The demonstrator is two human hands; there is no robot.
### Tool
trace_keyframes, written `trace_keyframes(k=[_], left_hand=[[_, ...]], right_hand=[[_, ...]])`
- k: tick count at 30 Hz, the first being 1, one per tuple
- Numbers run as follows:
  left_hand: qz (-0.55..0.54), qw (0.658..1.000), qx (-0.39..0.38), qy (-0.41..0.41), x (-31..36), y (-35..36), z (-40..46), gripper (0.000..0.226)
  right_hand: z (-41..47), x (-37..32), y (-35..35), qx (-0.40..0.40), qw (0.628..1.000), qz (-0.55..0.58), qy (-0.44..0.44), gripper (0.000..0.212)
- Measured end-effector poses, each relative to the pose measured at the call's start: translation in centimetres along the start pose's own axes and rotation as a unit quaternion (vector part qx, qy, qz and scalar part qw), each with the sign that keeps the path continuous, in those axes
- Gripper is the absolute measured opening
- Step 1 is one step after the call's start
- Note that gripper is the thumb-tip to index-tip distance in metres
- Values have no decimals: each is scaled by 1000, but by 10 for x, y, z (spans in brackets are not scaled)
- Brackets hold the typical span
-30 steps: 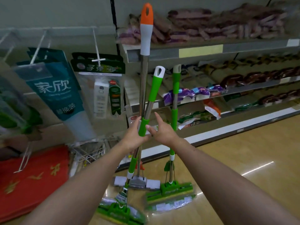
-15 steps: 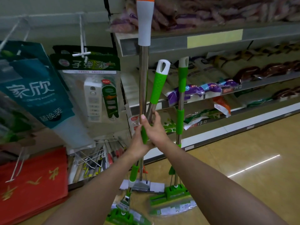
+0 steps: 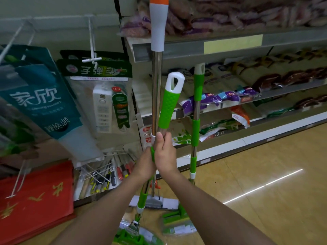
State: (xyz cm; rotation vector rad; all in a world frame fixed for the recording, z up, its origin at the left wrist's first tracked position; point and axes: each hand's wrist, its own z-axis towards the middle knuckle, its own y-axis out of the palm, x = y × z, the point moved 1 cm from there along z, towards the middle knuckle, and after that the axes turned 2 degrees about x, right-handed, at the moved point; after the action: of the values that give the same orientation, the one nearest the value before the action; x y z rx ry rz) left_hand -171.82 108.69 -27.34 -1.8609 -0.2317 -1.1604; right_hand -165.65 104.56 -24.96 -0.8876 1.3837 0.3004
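A green-handled mop [image 3: 169,103] with a white looped tip leans toward me, its green head at the bottom edge. My left hand [image 3: 145,161] and my right hand [image 3: 164,152] both grip its shaft just below the green grip, side by side. A taller steel mop with a white and orange handle [image 3: 157,82] stands right behind them. A second green mop [image 3: 196,110] stands upright to the right, apart from my hands.
Store shelves [image 3: 230,45] with packaged goods run along the back and right. Hanging packs [image 3: 104,96] and a teal bag [image 3: 39,103] fill hooks at left, over a rack of tools [image 3: 106,175] and red folded goods [image 3: 35,200]. Yellow floor [image 3: 265,191] lies at right.
My right hand has closed round the green mop's shaft beside my left hand. The view has moved closer and the mop handle now stands higher and nearer.
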Motion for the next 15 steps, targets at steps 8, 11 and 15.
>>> trace_keyframes(k=[8,11,15], left_hand=[[143,988,-65,-8,0,-14,-47,27],[149,987,-62,2,3,-28,-68,24],[131,990,-47,7,11,-44,-94,20]], right_hand=[[-52,-14,-1,8,999,-37,-25,35],[-71,-27,-3,0,997,-59,-51,35],[-98,-50,-9,8,994,-71,-83,33]])
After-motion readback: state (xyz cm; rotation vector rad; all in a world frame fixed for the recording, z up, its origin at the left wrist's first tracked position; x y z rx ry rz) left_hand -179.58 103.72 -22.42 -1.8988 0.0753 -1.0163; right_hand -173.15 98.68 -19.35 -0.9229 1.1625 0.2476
